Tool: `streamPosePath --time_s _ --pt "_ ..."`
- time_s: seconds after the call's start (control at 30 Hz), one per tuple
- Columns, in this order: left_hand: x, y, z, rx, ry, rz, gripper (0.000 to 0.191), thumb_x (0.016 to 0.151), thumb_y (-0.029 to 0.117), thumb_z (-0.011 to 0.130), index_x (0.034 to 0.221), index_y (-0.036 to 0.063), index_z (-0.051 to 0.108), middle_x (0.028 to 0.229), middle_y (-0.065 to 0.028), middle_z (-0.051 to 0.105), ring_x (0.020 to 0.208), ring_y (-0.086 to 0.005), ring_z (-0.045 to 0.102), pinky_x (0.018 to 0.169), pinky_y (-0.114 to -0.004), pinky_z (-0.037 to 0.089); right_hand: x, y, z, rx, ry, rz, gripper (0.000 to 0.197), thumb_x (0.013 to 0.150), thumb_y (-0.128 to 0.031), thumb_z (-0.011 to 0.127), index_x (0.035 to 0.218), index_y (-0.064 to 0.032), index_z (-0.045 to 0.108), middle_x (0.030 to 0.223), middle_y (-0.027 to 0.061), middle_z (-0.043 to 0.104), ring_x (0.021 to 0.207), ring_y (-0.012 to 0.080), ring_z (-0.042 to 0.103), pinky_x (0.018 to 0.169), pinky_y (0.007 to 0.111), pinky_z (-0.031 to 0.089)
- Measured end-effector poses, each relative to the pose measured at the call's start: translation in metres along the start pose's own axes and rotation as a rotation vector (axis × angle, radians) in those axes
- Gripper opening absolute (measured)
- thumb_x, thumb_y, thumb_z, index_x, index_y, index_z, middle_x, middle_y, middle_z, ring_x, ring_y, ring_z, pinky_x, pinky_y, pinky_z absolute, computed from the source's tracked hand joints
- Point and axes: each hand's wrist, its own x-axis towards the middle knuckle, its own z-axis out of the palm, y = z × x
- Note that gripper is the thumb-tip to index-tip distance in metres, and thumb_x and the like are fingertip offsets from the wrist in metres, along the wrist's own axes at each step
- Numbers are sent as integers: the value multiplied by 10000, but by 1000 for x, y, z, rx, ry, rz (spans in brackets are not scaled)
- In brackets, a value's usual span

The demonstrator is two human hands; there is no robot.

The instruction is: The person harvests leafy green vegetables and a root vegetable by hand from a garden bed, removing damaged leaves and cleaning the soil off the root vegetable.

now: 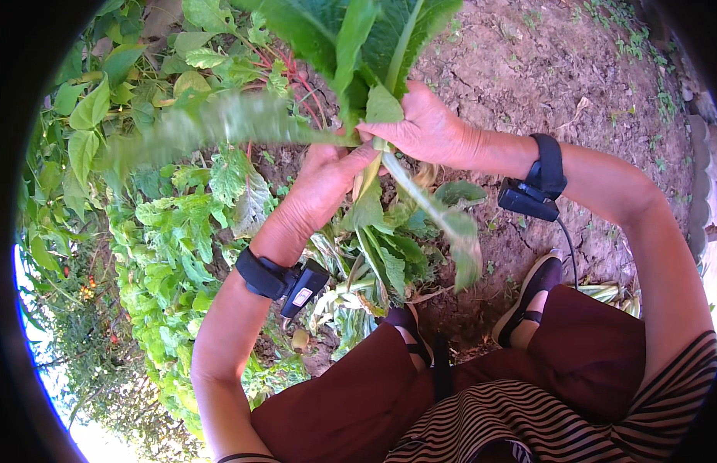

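Both of my hands meet at the base of a leafy green plant (387,40), whose broad leaves fan upward past the top edge of the view. My right hand (430,127) grips the leaf bases from the right side. From the left, my left hand (332,173) closes on the lower stalks, its thumb towards the other hand. One long leaf (219,124) sticks out to the left, blurred by motion. Another leaf with a pale stalk (430,199) hangs down to the right, its tip blurred. My fingers partly hide the plant's base.
Leaves and stalks (375,260) lie in a heap below my hands, by my left shoe (406,324). Rows of leafy plants (161,254) grow on the left, with red-stemmed ones above. Cracked soil (509,69) extends to the right. Pale stalks (607,291) lie beyond my right knee.
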Motion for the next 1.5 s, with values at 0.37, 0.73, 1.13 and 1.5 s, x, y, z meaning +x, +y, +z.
streamPosePath --time_s 0.37,0.73,1.13,1.5 --pt "-11 3 15 412 56 171 254 830 141 516 1037 -5 505 918 -60 532 821 -141 468 736 -256 381 16 6 6 438 6 314 289 851 -284 537 902 1 549 636 48 517 567 100 489 448 264 398" --pt "-19 2 23 1001 -27 475 147 759 80 521 852 -33 521 683 -170 495 558 -338 489 549 -387 417 11 10 -5 535 -162 996 183 834 -235 574 830 -104 446 559 -71 369 446 38 361 352 181 268" --pt "-2 12 -33 -217 530 -5 176 874 249 433 834 102 522 608 50 418 465 -55 319 437 -194 230 17 22 -46 623 129 724 214 817 -252 580 839 -45 529 592 -9 503 512 61 494 434 199 443" --pt "6 -2 -44 -807 709 -141 214 928 191 264 915 40 415 694 -26 415 573 -116 368 507 -253 327 -29 20 -13 728 -190 857 343 758 -148 638 1045 -29 493 908 98 586 736 119 560 552 235 489"
